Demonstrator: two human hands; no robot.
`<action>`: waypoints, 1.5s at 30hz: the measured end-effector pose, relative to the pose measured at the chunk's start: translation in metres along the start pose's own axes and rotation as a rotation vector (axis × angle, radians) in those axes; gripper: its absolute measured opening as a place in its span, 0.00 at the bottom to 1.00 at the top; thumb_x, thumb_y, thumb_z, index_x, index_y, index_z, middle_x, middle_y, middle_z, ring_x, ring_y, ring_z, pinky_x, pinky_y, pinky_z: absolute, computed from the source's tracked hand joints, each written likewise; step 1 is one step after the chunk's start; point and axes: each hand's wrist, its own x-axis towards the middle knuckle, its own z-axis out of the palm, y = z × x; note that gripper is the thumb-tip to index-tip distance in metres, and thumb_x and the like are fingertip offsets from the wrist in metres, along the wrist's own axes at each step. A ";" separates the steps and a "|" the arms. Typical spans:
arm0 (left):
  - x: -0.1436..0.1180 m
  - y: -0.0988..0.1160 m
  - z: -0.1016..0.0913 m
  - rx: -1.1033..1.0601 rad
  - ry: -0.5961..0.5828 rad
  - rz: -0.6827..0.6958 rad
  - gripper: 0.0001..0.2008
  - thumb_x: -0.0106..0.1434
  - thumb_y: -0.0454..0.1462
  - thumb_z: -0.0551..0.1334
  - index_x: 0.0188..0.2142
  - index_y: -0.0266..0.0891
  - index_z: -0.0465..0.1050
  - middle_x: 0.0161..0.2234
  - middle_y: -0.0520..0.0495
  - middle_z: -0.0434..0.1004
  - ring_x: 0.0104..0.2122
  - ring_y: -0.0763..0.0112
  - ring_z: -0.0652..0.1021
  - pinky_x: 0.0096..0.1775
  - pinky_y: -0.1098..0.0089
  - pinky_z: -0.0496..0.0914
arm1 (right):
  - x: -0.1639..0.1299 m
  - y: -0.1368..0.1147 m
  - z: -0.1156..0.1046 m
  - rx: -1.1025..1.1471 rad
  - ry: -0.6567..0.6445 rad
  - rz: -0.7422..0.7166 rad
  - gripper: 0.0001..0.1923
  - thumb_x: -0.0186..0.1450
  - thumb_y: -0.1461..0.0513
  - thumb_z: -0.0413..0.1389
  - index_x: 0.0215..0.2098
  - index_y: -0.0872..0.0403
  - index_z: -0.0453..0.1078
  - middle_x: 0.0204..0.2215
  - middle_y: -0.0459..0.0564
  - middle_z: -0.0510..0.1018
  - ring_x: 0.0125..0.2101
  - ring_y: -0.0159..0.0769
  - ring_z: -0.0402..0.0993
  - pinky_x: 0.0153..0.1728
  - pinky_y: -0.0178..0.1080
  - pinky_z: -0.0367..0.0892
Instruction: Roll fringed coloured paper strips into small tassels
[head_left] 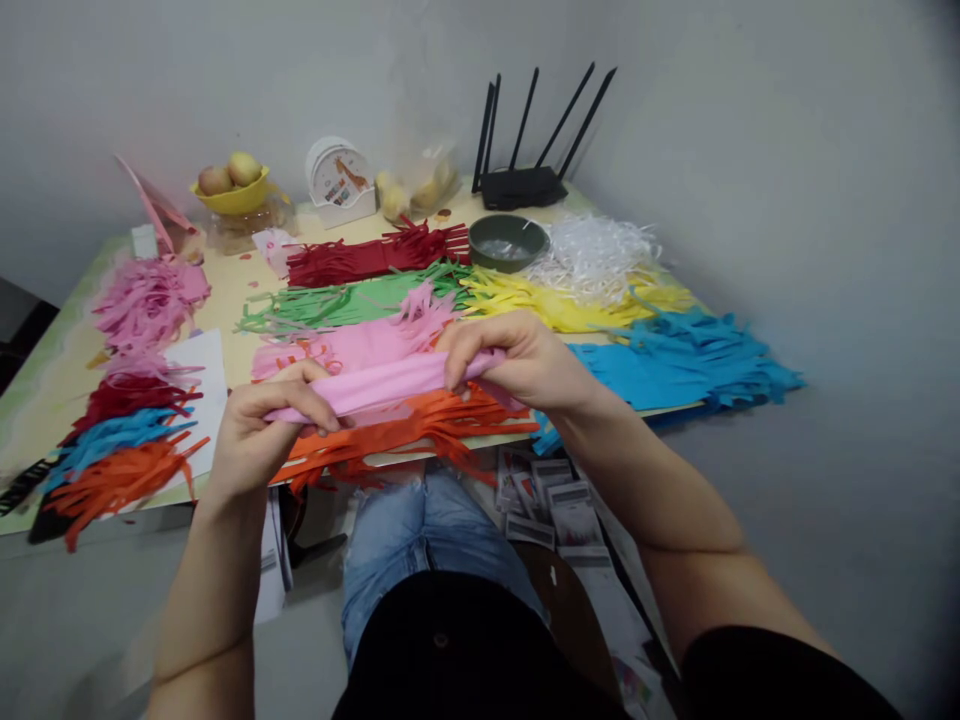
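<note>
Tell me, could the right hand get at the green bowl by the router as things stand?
Probably not freely: the right hand is pinching the pink paper strip together with the left hand. The green bowl sits uncovered beyond the yellow strips.

The strip of paper (390,385) held between the hands was pale pink. Around it lay fringed paper in orange (420,425), pink (352,345), green (345,303), dark red (375,257), yellow (555,300), blue (675,360) and white (592,255). The bowl (508,242) was dark green, the router (525,185) black.
</note>
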 end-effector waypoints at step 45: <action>0.005 0.007 0.020 -0.198 0.198 -0.119 0.05 0.59 0.37 0.66 0.28 0.37 0.78 0.22 0.51 0.72 0.22 0.75 0.73 0.36 0.65 0.78 | 0.001 0.015 0.020 0.214 0.176 0.107 0.14 0.59 0.54 0.64 0.31 0.59 0.77 0.25 0.50 0.82 0.24 0.29 0.78 0.26 0.31 0.74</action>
